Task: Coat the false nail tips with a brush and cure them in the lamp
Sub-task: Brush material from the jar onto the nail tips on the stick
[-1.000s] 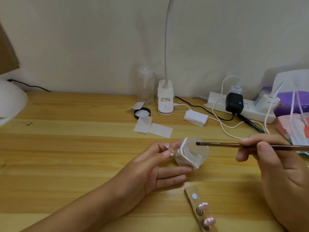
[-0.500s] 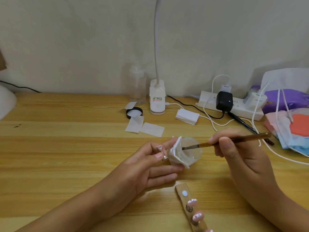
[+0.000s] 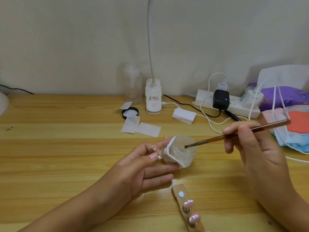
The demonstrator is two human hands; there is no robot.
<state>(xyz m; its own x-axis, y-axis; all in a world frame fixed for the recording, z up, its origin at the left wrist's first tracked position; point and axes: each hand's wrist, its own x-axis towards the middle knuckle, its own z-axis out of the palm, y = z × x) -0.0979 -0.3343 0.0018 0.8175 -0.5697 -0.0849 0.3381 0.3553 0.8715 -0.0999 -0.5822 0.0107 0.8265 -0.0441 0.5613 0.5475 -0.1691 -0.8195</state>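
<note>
My left hand (image 3: 143, 166) holds a small clear jar (image 3: 181, 150) tilted toward me, with a white wipe (image 3: 168, 154) wrapped round its side, and pinches a small clear nail stand (image 3: 155, 152) between thumb and forefinger. My right hand (image 3: 250, 148) grips a brown brush (image 3: 234, 134); its dark tip sits at the jar's mouth. A wooden strip (image 3: 185, 210) with pink false nail tips (image 3: 189, 204) lies on the table near the bottom edge. A white rounded object, partly cut off, shows at the far left (image 3: 3, 102).
On the wooden table (image 3: 58, 156) behind the jar are a black lid (image 3: 130, 113), white wipes (image 3: 140, 127), a clear bottle (image 3: 133, 84), a clip lamp base (image 3: 153, 97), a pad stack (image 3: 184, 116), a power strip with cables (image 3: 227, 102) and face masks (image 3: 292, 124).
My right hand has brought the brush from level over the jar down so its tip dips in the jar's mouth. The view has shifted right, so the white object at left is nearly out of frame.
</note>
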